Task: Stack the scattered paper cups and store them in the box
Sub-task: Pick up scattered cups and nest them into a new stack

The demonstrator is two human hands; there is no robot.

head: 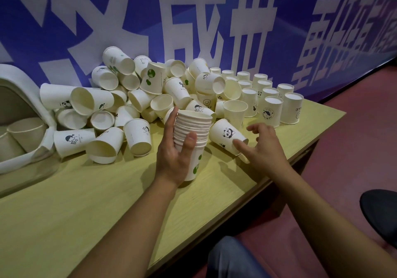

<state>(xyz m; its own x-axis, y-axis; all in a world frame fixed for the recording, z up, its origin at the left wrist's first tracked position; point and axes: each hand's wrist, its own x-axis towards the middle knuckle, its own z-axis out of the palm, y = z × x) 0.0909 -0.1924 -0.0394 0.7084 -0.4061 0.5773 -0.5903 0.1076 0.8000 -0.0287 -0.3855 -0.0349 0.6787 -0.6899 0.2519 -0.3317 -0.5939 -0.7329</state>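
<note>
cup stack (192,136) ×1, L hand (174,155) fingers wrapped round | panda cup (227,135) ×1, R hand (263,146) fingers spread, touching

Behind your tabletop, the blue banner (214,20) carries large white Chinese characters; you can read "成" and "世" near the middle, while the others are cut off or skewed at the edges. On an upside-down cup (293,108) at the right end of the rows, you see "HELLO" printed inverted. The small lettering on the other cups, beside the panda, smiley and figure drawings, is too tiny to read.
</note>
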